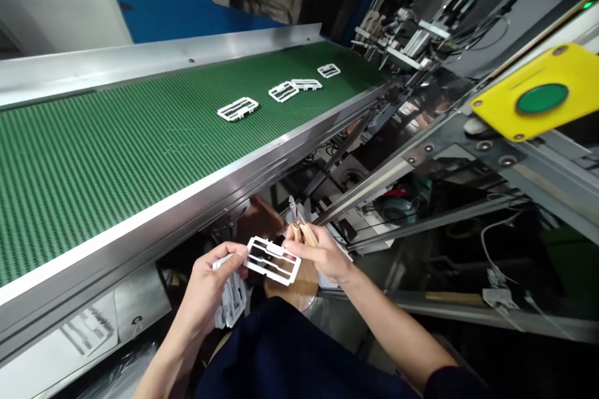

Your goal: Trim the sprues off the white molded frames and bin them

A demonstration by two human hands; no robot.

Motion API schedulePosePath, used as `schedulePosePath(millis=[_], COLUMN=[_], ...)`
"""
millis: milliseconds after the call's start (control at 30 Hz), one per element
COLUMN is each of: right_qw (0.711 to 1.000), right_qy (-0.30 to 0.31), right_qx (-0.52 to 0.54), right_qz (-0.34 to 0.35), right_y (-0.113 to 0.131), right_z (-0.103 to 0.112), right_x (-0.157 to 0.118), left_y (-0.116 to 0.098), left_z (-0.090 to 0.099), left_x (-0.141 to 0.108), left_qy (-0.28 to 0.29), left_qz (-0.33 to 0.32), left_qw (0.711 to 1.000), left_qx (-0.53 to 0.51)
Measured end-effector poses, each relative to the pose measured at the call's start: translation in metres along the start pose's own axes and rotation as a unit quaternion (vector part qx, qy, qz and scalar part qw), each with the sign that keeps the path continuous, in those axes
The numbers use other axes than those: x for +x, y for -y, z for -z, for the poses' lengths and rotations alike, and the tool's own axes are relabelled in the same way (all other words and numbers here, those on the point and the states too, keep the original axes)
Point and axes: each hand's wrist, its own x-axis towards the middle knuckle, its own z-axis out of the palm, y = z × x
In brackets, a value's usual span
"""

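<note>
A white moulded plastic frame (272, 260) is held up between my hands, its left end in the fingers of my left hand (208, 283). More white plastic pieces (233, 302) are bunched below those fingers, and a thin white strip (223, 260) sticks out near the thumb. My right hand (322, 257) grips a wooden-handled metal hand tool (302, 227) and touches the frame's right end. Several similar white frames (283, 91) lie on the green conveyor belt (126, 162), well beyond my hands.
A round wooden board (291, 287) lies beneath my hands, and a steel conveyor edge (187, 202) runs just beyond them. Dark machinery with cables fills the right side. A yellow panel with a green button (538, 93) juts out at upper right.
</note>
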Motion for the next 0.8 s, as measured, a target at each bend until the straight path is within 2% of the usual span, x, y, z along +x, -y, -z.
schedulePosePath(millis=[200,433,600,667,800], right_qw=[0.99,0.998,0.999,0.999,0.994], right_qy=[-0.021,-0.001,-0.022,-0.027,-0.009], right_qx=[0.113,0.059,0.01,-0.027,-0.106], right_qz=[-0.078,-0.034,-0.038,-0.036,-0.016], right_y=[-0.013,-0.014,-0.018,-0.02,-0.024], right_z=[0.008,0.011,0.014,0.016,0.021], right_x=[0.001,-0.002,-0.005,-0.006,-0.012], left_y=[0.011,0.013,0.016,0.018,0.016], left_z=[0.002,0.001,0.006,0.01,0.016], left_x=[0.0,-0.002,0.003,0.007,0.01], left_qy=[-0.026,-0.022,0.002,0.025,0.117], left_qz=[0.048,0.055,0.022,-0.006,-0.038], left_qw=[0.998,0.998,0.997,0.993,0.979], left_qx=[-0.033,-0.015,0.072,0.115,0.162])
